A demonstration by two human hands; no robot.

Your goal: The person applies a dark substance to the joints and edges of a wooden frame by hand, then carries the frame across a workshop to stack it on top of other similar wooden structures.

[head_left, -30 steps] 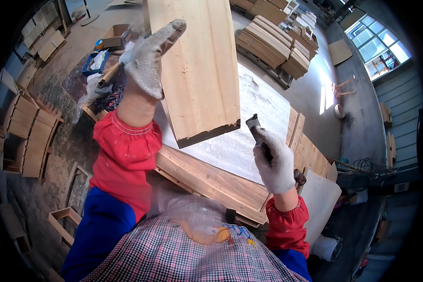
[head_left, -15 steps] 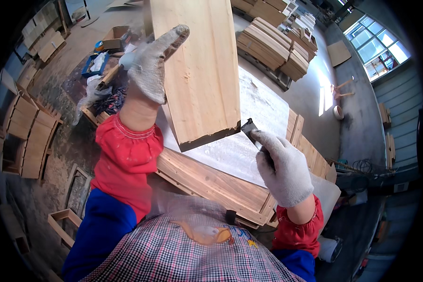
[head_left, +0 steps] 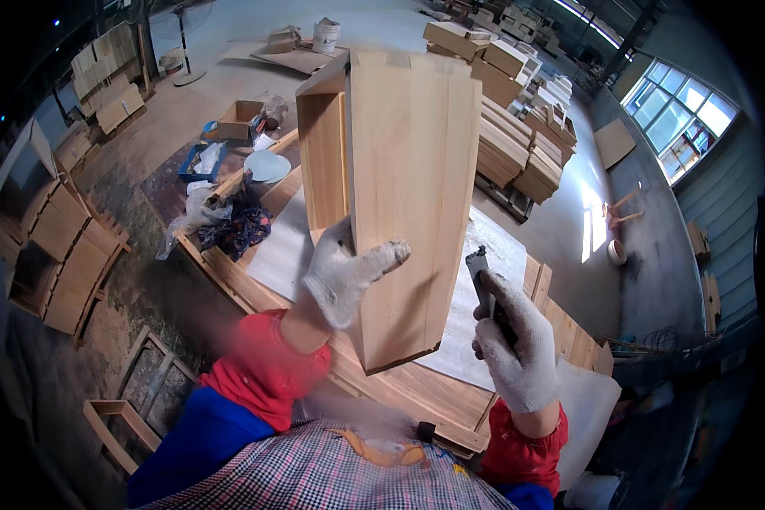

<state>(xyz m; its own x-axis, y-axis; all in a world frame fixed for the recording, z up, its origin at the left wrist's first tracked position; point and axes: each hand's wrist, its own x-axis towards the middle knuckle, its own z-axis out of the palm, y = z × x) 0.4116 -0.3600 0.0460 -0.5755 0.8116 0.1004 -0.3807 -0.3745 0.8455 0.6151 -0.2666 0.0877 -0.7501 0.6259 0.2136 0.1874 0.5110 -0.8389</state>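
Observation:
An open-backed wooden box (head_left: 412, 204), pale and drawer-like, is held up tilted in front of me. My left hand (head_left: 348, 274), in a soiled white glove, grips its left side, the thumb across the broad face and the fingers hidden behind the edge. Dark paste lines the box's lower end edge. To the right, apart from the box, my gloved right hand (head_left: 518, 344) is closed around a putty knife (head_left: 483, 289). Dark paste clings to the blade's tip, which points up. Much of the knife's handle is hidden in the glove.
Below the box, a white sheet (head_left: 272, 263) covers part of a wooden workbench (head_left: 391, 387). Left on the bench lie dark patterned cloth (head_left: 238, 223), a pale round lid (head_left: 267, 167) and a blue box (head_left: 202, 161). Stacked boards (head_left: 518, 153) stand behind; wooden frames (head_left: 123, 425) lie on the left floor.
The wooden box has turned and shifted right, so its hollow side now shows and its pasted end edge shows less. My left hand has come lower and right; the putty knife is slightly lower.

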